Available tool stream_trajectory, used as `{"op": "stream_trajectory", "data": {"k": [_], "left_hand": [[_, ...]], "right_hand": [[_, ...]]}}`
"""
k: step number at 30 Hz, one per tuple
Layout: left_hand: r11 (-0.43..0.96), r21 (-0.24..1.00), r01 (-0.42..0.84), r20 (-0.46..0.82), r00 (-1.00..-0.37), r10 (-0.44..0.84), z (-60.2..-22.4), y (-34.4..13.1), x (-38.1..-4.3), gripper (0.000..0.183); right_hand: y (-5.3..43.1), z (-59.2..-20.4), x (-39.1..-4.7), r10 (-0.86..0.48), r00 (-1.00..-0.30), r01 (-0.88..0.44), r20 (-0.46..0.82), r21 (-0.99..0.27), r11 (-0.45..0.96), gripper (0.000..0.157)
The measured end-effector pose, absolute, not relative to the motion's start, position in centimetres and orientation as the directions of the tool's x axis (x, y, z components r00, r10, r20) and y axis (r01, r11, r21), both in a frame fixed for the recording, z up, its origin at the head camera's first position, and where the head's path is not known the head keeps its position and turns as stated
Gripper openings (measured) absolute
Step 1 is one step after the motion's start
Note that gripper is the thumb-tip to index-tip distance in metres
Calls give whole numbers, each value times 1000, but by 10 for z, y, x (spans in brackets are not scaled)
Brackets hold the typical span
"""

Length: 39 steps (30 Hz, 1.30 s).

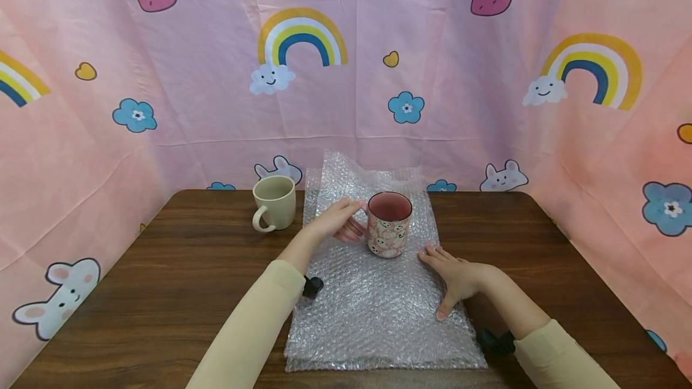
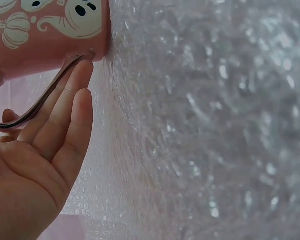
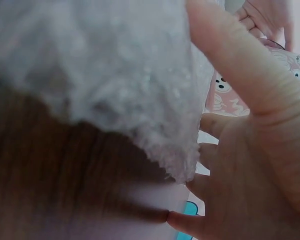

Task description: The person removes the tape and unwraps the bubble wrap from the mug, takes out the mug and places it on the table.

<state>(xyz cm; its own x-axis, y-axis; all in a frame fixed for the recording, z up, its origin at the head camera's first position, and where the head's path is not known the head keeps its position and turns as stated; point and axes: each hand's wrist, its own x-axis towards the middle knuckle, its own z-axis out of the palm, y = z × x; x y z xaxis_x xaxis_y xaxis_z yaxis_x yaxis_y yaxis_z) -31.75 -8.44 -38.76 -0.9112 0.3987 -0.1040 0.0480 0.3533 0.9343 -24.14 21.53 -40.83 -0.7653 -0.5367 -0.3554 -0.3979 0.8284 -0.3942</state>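
A pink mug with pale ghost and pumpkin figures stands upright on a stack of clear bubble wrap sheets. My left hand holds the mug by its handle, which faces left. In the left wrist view, the fingers of that hand lie against the dark-edged handle, close to the mug's wall. Spread out, my right hand rests on the right edge of the bubble wrap, to the right of the mug. In the right wrist view, its thumb lies over the wrap and partly hides the mug.
A plain pale green mug stands upright on the dark wooden table, left of the bubble wrap, its handle toward the front left. Behind and at both sides hangs a pink patterned cloth. The wrap's far end leans up near the cloth.
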Motion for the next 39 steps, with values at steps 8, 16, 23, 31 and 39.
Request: {"op": "stream_trajectory", "data": {"k": [8, 16, 23, 31, 39], "left_hand": [[334, 942, 18, -119, -915, 386, -389, -83, -317, 52], [286, 958, -31, -142, -916, 375, -392, -82, -316, 51], [295, 955, 13, -93, -935, 343, -392, -79, -307, 50], [319, 947, 43, -57, -953, 298, -391, -74, -299, 48], [276, 961, 12, -65, -962, 266, -388, -72, -292, 47]], "right_hand": [[217, -409, -242, -538, -767, -396, -350, -401, 826, 125], [218, -410, -243, -533, -769, -399, -352, -387, 831, 126], [219, -410, -243, -538, -768, -398, -347, -399, 826, 126], [221, -410, -245, -547, -761, -405, -347, -404, 820, 126], [221, -410, -246, -550, -758, -407, -349, -407, 818, 126]]}}
